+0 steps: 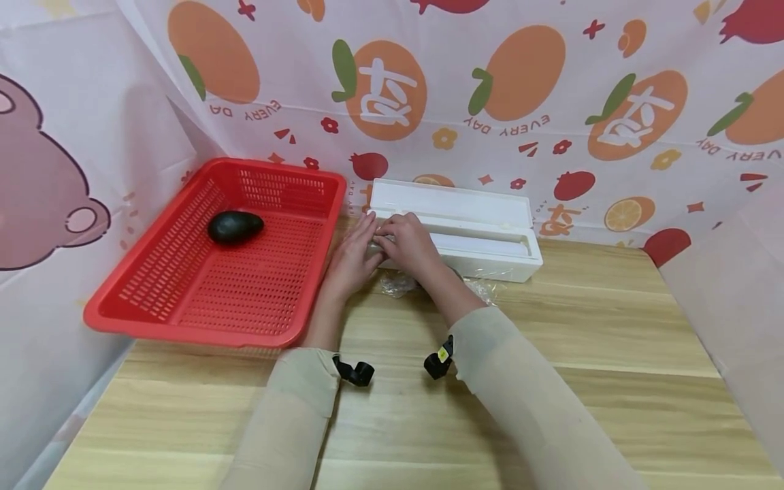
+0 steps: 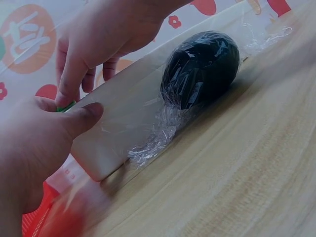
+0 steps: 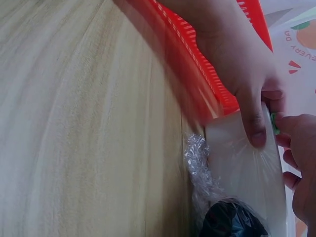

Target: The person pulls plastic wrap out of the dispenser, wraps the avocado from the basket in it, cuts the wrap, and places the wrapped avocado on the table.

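Observation:
A long white cling film box (image 1: 490, 267) lies with its lid (image 1: 453, 201) raised, a white roll (image 1: 478, 245) inside. My left hand (image 1: 350, 264) grips its left end, thumb on the front wall in the left wrist view. My right hand (image 1: 409, 246) pinches a small green slider (image 2: 66, 106) at the box's top edge, close to the left fingers. Clear film stretches down the front wall to a dark avocado (image 2: 201, 69) loosely wrapped in it on the table. In the head view my right forearm mostly hides this avocado.
To the left stands a red plastic basket (image 1: 300, 335) with another dark avocado (image 1: 235, 226) in it. Crumpled film (image 1: 397, 284) lies along the front of the box on the wooden table (image 1: 612, 408). A printed cloth (image 1: 527, 156) hangs right behind the box.

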Motion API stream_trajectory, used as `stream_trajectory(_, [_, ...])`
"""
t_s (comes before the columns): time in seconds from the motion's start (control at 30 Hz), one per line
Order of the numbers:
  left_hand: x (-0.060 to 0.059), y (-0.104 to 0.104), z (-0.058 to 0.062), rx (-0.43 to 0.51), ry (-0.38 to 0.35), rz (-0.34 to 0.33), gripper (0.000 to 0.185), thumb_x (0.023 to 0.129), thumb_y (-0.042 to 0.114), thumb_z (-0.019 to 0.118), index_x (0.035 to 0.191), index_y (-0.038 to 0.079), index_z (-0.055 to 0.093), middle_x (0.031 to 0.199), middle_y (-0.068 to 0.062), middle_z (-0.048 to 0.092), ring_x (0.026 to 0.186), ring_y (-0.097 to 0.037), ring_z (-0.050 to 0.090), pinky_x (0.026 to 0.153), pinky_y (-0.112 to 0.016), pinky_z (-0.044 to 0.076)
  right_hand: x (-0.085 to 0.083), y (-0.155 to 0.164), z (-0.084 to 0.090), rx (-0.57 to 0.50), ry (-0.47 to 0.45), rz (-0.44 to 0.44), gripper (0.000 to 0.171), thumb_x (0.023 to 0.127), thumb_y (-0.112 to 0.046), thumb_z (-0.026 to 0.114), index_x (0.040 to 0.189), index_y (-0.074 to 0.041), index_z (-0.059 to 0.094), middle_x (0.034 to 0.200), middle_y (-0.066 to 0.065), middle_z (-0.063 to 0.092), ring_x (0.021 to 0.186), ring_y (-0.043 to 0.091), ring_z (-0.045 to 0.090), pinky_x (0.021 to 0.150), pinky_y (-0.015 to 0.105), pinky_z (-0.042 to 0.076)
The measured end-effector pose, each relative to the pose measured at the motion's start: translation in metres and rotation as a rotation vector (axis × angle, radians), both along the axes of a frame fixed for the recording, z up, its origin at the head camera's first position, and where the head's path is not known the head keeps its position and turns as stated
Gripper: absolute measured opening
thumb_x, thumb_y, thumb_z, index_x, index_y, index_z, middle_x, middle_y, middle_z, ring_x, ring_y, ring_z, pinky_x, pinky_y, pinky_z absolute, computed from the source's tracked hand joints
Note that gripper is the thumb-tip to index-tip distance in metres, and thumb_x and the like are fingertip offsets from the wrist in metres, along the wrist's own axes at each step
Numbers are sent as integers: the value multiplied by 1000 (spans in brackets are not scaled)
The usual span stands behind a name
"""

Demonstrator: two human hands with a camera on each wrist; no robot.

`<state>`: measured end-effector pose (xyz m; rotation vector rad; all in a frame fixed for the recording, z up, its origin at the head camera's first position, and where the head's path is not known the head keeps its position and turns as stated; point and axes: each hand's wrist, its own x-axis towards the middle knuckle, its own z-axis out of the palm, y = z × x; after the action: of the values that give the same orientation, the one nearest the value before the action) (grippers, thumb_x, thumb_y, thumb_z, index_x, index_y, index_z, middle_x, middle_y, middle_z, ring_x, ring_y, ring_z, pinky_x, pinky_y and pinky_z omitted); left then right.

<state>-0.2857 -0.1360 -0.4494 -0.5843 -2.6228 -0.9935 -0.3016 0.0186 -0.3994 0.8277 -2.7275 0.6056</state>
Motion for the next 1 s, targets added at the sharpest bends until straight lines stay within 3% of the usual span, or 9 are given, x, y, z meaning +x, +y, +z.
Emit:
stream_trajectory(0.2, [1, -1, 1, 7, -9, -4, 72, 89, 13, 73, 150, 3, 38, 159, -11, 32, 149, -30, 23, 119, -54, 21, 1, 2, 0, 16, 15, 19, 21, 96, -24, 65, 104, -10, 78, 106, 5, 72, 98, 25, 58, 89, 34, 48])
stream_trajectory(0.47, [1, 1, 2, 17, -25, -2, 71, 90, 20, 72, 150, 4, 38, 159, -9, 31, 151, -25, 21, 122, -47, 16, 1, 9, 0, 25, 89, 55, 18, 95, -20, 66, 100, -7, 78, 105, 5, 72, 100, 26, 59, 92, 35, 46])
stream_trajectory(0.63, [3, 1, 2, 41, -53, 0, 71, 90, 21, 71, 150, 6, 37, 160, -6, 30, 151, -22, 19, 123, -44, 13, 1, 13, -3, 6, 92, 74, 17, 95, -18, 65, 99, -6, 77, 103, 5, 73, 99, 25, 59, 92, 34, 46])
stream_trajectory(1.0, [2, 1, 1, 50, -42, 10, 70, 90, 26, 70, 150, 5, 38, 160, -6, 30, 151, -22, 20, 122, -47, 15, 0, 20, -5, -15, 81, 73, 18, 96, -20, 65, 99, -6, 76, 106, 4, 73, 101, 24, 58, 93, 33, 48])
